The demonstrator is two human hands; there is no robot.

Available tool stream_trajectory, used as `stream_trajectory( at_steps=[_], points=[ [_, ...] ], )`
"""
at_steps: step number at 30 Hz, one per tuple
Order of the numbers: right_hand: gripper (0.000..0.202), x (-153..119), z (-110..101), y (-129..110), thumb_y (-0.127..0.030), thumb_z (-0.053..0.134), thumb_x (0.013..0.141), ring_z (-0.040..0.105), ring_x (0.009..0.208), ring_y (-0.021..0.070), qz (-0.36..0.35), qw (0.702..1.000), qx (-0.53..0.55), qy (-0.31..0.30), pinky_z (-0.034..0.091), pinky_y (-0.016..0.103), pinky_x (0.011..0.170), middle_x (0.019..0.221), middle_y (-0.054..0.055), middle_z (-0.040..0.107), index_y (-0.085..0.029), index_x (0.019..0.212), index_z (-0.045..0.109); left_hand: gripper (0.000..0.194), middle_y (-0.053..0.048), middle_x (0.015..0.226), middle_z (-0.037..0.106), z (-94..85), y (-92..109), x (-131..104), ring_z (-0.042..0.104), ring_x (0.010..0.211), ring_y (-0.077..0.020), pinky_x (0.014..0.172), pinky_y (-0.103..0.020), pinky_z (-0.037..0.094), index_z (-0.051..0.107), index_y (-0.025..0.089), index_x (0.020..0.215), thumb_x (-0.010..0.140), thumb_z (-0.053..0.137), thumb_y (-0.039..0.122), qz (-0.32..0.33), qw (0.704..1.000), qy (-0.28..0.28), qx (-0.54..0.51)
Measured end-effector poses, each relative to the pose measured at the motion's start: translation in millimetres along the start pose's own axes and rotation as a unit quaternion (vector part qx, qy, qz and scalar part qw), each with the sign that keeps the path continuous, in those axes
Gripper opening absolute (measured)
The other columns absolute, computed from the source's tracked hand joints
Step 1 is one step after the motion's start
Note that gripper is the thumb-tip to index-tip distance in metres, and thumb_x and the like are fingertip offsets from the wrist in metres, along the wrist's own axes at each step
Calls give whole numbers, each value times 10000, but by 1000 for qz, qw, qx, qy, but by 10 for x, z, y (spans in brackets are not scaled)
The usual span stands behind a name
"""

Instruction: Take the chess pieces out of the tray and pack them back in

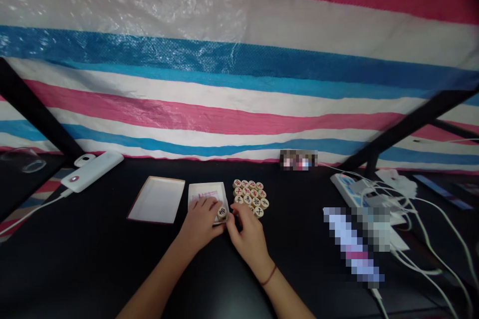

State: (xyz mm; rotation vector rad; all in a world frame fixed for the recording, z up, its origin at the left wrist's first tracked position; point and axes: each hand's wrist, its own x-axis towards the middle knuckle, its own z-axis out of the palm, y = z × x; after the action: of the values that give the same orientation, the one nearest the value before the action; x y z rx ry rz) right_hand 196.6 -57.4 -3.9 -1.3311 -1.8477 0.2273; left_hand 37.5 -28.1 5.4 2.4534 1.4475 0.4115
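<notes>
On the table (90, 254), the left hand (200, 219) curved over a box (215, 188), beside a game piece (222, 213) inside; the right hand (247, 232), partly open, was near other pieces (250, 193). Either hand's grip was unclear.

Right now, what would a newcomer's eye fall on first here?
Probably the pink, white and blue striped sheet across the top. Below it, on the black table, the left hand is over a white box, with the right hand alongside and rows of round, marked pieces to the right.

Left hand (200, 222) close beside right hand (249, 235)
</notes>
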Motion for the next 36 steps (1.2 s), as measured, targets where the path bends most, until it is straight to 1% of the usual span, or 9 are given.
stream_trajectory(
  at_steps=[4, 8, 14, 19, 22, 25, 28, 32, 36],
  points=[
    [190, -66, 17, -5, -188, 431, 900, 657, 669, 158, 42, 997, -4, -65, 472, 240, 623, 816, 30, 687, -190, 1007, 588, 211, -86, 1146, 627, -11, 63, 26, 557, 1082, -274, 904, -423, 427, 628, 203, 1061, 875, 588, 294, 4, 999, -38, 7],
    [251, -114, 20, -21, -182, 442, 878, 666, 618, 162, 85, 990, -15, -110, 455, 230, 571, 774, 12, 701, -193, 1093, 571, 179, -70, 1137, 628, -32, 72, 22, 534, 1089, -261, 930, -410, 403, 620, 211, 1044, 877, 573, 254, 3, 999, -29, 14],
    [288, -111, 36, -41, -185, 457, 849, 672, 615, 173, 89, 989, -17, -115, 448, 228, 543, 766, 3, 698, -202, 1121, 553, 197, -70, 1094, 665, -64, 98, 0, 555, 1056, -274, 891, -426, 406, 610, 201, 1053, 866, 550, 200, -1, 999, -39, -13],
    [250, -102, 19, -39, -186, 433, 869, 659, 620, 164, 92, 989, 10, -116, 446, 228, 568, 762, 7, 691, -204, 1076, 572, 305, -45, 1124, 670, -85, 81, -55, 581, 1064, -248, 922, -408, 389, 611, 231, 1105, 817, 543, 157, 15, 996, 0, -85],
    [246, -98, 10, -33, -190, 433, 880, 652, 634, 156, 85, 989, 9, -118, 441, 222, 583, 775, 6, 686, -207, 1078, 578, 270, -39, 1123, 672, -93, 64, -59, 597, 1056, -232, 943, -416, 376, 617, 240, 1106, 869, 500, 191, 15, 993, -7, -113],
    [227, -107, 23, -25, -216, 464, 879, 630, 609, 147, 89, 988, 5, -123, 428, 216, 570, 723, -13, 653, -208, 1072, 583, 243, -37, 1107, 674, -74, 44, -38, 604, 1048, -219, 926, -406, 397, 624, 240, 1081, 935, 431, 222, 24, 992, -19, -121],
    [261, -123, 50, -6, -218, 500, 855, 606, 577, 137, 98, 988, 5, -123, 422, 212, 556, 680, -33, 611, -201, 1104, 578, 242, -39, 1129, 665, -57, 34, -24, 601, 1068, -214, 936, -388, 421, 613, 238, 1106, 934, 443, 224, 23, 989, -9, -143],
    [354, -134, 50, 27, -239, 531, 844, 574, 549, 125, 99, 989, 20, -110, 426, 208, 530, 687, -38, 586, -191, 1195, 550, 232, -47, 1121, 661, -88, 65, -40, 603, 1059, -212, 946, -366, 456, 608, 229, 1112, 917, 484, 250, 2, 974, 27, -227],
    [272, -125, 1, 7, -272, 505, 893, 591, 618, 129, 73, 993, 52, -80, 470, 213, 588, 732, -14, 611, -199, 1141, 588, 256, -44, 1131, 672, -117, 110, -67, 619, 1025, -206, 938, -361, 482, 602, 249, 1152, 931, 488, 310, -11, 953, 50, -297]
  ],
)
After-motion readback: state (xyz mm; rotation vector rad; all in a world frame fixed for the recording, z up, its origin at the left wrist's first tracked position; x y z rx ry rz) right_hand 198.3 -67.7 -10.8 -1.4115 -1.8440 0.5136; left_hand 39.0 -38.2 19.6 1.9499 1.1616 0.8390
